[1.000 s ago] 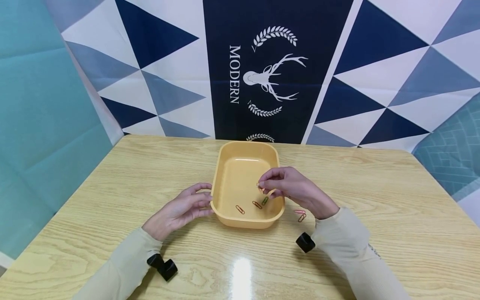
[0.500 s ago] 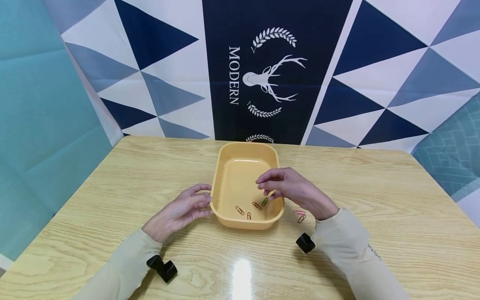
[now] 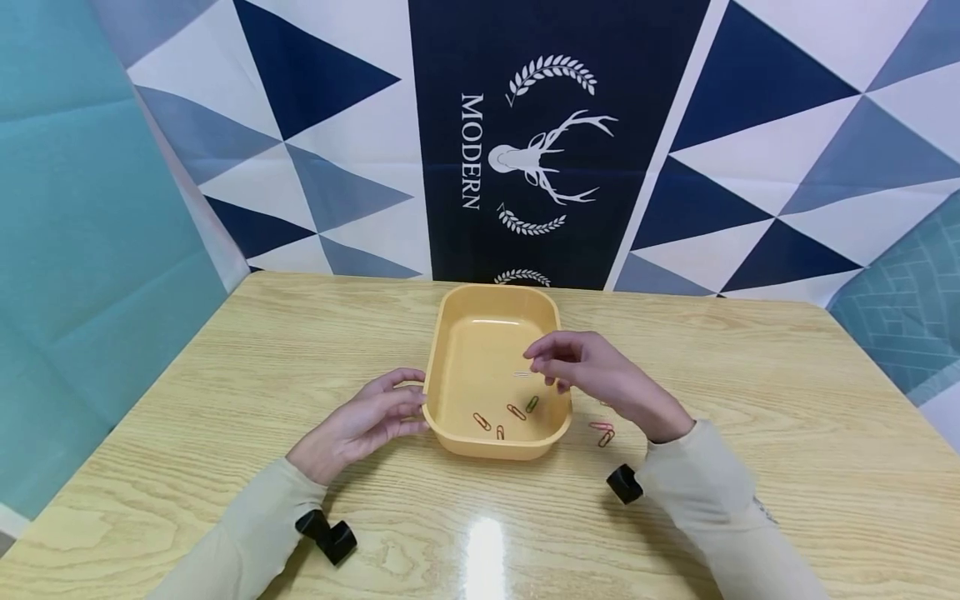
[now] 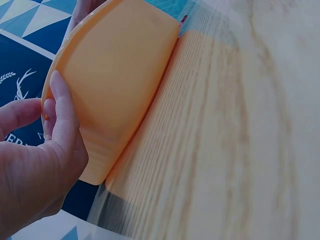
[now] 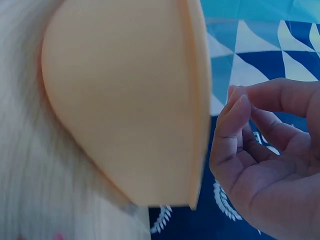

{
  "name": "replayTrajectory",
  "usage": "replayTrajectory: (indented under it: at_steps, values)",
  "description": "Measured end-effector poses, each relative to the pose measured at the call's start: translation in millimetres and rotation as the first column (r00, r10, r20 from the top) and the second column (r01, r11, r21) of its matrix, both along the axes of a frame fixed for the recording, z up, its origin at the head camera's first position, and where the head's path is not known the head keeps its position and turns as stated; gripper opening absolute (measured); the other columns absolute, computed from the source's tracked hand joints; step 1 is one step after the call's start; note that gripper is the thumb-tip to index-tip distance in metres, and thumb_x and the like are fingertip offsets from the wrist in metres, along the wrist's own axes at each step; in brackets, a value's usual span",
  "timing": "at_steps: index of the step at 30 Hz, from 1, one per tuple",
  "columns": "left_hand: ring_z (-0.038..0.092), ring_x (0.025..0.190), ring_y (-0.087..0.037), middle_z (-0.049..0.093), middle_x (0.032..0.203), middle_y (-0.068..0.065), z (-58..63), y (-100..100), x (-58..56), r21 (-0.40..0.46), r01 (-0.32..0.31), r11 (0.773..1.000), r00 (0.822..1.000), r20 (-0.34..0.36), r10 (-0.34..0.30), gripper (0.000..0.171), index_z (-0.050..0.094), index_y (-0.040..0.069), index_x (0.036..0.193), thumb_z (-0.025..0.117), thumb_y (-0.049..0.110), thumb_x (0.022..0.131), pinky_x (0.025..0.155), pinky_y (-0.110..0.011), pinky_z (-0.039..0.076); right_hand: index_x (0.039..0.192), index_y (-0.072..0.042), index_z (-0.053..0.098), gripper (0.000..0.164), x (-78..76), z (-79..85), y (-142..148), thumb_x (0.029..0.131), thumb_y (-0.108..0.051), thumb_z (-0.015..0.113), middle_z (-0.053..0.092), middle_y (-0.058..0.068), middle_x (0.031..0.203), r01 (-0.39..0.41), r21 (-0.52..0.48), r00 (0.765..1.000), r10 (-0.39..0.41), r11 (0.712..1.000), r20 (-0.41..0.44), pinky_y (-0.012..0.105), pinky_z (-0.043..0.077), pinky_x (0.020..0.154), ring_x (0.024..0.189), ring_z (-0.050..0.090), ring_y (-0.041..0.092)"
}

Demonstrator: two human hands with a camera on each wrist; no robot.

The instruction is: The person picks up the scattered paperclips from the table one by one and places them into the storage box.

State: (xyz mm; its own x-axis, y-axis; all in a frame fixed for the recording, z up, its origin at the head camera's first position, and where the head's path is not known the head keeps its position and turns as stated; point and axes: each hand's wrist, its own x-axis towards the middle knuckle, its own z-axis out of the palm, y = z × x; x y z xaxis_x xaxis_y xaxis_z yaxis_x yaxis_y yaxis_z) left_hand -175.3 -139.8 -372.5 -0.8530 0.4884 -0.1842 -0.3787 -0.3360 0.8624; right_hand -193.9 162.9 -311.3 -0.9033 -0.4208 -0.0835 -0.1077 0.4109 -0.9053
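Left grip (image 3: pixel 367 423) is relaxed, fingers resting against the left rim of the yellow tray (image 3: pixel 478 354); right grip (image 3: pixel 600 375) hovers over the tray's right side, fingers loosely bent, nothing visible in them. One wood-grain surface (image 3: pixel 750 417), lower half of frame. One tray, centre of frame: probably light, stiff, slick plastic; best held by rim or side walls. Paper clips, at least seven, likely near weightless, springy, hard to break; pinch by an edge. Inside tray, five: three orange-red clips (image 3: pixel 482 422), one green clip (image 3: pixel 532 405), one pale clip (image 3: pixel 521 374). Right of tray, two: one pink clip (image 3: pixel 601 426), one orange-red clip (image 3: pixel 607 438). Sliver by right wrist, mostly hidden, cannot tell.
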Motion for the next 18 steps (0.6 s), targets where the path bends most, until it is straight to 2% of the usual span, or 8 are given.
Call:
replayTrajectory:
  at_steps: [10, 18]
  values:
    - [0.063, 0.084, -0.020, 0.059, 0.096, -0.014, -0.1, 2, 0.1, 0.001, -0.002, 1.000, 1.000, 0.003, 0.002, 0.029, 0.035, -0.004, 0.122, 0.045, -0.008, 0.095, 0.075, -0.027, 0.057, 0.121, 0.005, 0.058, 0.029, 5.8, 1.4, 36, 0.097, -0.011, 0.057, 0.063, 0.018, 0.106, 0.076, 0.118, 0.994, -0.065, 0.990, -0.092, 0.037, 0.055, 0.072, 0.087, 0.058, 0.029]
    - [0.063, 0.082, -0.019, 0.059, 0.096, -0.013, -0.5, 1, -0.2, 0.007, -0.001, 1.000, 1.000, 0.016, 0.001, 0.032, 0.034, -0.004, 0.123, 0.047, -0.007, 0.095, 0.074, -0.027, 0.057, 0.122, 0.006, 0.057, 0.031, 13.6, -5.0, 60, 0.097, -0.013, 0.058, 0.063, 0.016, 0.111, 0.117, 0.164, 0.988, -0.098, 0.979, -0.121, 0.033, 0.054, 0.074, 0.094, 0.059, 0.023]
